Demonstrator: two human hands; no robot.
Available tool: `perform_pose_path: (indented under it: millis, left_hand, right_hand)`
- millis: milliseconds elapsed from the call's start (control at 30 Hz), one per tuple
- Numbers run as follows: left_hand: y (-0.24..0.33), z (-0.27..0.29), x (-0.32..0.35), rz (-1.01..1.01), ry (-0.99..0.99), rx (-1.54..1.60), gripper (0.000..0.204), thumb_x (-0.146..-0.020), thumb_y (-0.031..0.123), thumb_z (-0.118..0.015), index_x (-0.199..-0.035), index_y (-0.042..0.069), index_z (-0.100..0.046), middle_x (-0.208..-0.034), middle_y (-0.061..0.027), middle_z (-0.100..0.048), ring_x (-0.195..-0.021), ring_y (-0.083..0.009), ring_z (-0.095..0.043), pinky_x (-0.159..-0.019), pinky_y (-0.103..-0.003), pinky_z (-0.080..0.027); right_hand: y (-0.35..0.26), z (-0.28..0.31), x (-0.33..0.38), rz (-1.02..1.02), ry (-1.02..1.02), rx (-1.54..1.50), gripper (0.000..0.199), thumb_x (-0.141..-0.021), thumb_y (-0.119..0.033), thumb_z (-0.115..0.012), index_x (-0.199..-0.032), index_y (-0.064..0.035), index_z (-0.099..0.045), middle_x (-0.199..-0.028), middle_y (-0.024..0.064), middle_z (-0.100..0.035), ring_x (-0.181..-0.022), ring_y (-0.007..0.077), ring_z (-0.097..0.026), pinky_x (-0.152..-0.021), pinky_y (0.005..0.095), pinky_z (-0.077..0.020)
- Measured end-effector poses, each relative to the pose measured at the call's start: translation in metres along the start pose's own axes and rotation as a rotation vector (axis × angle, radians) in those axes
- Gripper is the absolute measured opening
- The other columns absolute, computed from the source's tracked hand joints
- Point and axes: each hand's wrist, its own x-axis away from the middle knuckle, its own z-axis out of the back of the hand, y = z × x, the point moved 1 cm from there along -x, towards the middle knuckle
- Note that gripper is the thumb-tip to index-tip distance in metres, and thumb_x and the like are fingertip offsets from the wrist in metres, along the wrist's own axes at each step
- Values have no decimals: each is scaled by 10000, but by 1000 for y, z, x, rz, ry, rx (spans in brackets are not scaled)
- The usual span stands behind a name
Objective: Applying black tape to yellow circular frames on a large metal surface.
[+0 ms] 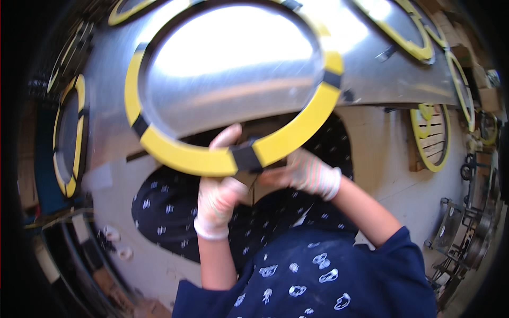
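A large yellow ring with black bands spaced around it lies at the metal table's near side, its closest part reaching past the edge. My left hand, in a pale knit glove with bare fingertips, grips this near part from below, a finger or thumb showing inside the ring. Right beside that grip is a black band around the ring. My right hand, gloved alike, is just right of the band and partly behind the ring. Its fingers point left toward the band, smeared by motion; whether they pinch anything is hidden.
The shiny metal table has a near edge above my lap. Another yellow ring stands at the left, and a yellow oval ring lies at the far right. A round yellow-rimmed piece leans at the right, near metal racks.
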Motion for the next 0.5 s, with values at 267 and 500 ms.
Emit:
perform_pose_path:
  millis: [267,500]
  left_hand:
    - [-27,-9,-8,-165,44,-358,630,-768,144,-899,-1305,43,-585,-1309,-93,-576,-1184,-205,-589,-1062,-374,-470]
    - [-35,-3,-10,-366,112,-653,614,-799,181,-872,-1311,31,-569,-1252,-57,-595,-1115,-175,-592,-1040,-355,-471]
  right_hand:
    - [-155,120,74,-211,1013,657,521,-1016,-490,-604,-1065,16,-719,-914,140,-772,-688,243,-738,-850,376,-562]
    - [-152,224,21,-453,1138,1452,472,-990,-336,-623,-1423,-147,-613,-1396,200,-629,-1321,346,-608,-1117,431,-479]
